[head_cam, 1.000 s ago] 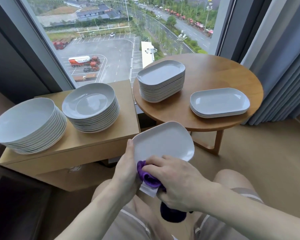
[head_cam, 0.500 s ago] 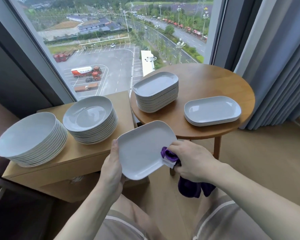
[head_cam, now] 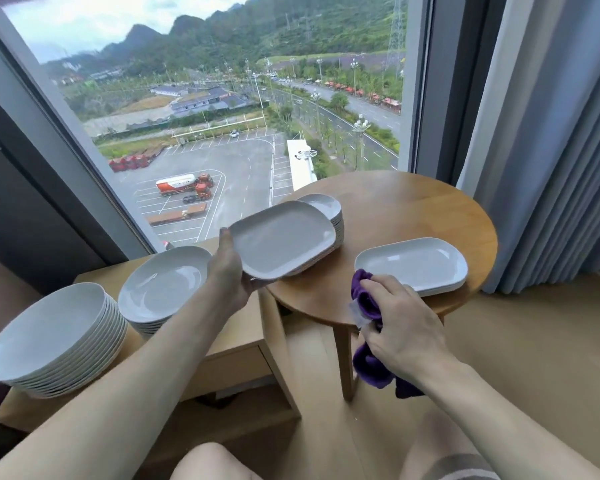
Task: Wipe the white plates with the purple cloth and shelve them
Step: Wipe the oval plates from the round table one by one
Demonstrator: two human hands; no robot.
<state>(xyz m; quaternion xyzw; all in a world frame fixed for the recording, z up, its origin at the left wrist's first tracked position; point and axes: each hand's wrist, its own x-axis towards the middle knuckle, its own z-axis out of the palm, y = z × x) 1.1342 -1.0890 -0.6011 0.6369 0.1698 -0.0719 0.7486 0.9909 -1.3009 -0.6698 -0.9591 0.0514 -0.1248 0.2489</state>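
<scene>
My left hand [head_cam: 228, 271] grips a white rectangular plate [head_cam: 281, 239] by its left edge, holding it just over the tall stack of rectangular plates [head_cam: 329, 211] on the round wooden table [head_cam: 413, 209]. My right hand [head_cam: 400, 323] holds the bunched purple cloth [head_cam: 369, 341] at the table's front edge, right beside a short stack of rectangular plates [head_cam: 413, 263].
Two stacks of round white plates [head_cam: 52, 336] [head_cam: 163, 285] stand on a low wooden cabinet [head_cam: 232, 348] at the left. A big window is behind, a blue-grey curtain [head_cam: 551, 133] hangs at the right. My knees show at the bottom.
My left hand lifted the plate away from my lap and carried it up over the tall stack. My right hand came off the plate with the cloth and moved toward the short stack.
</scene>
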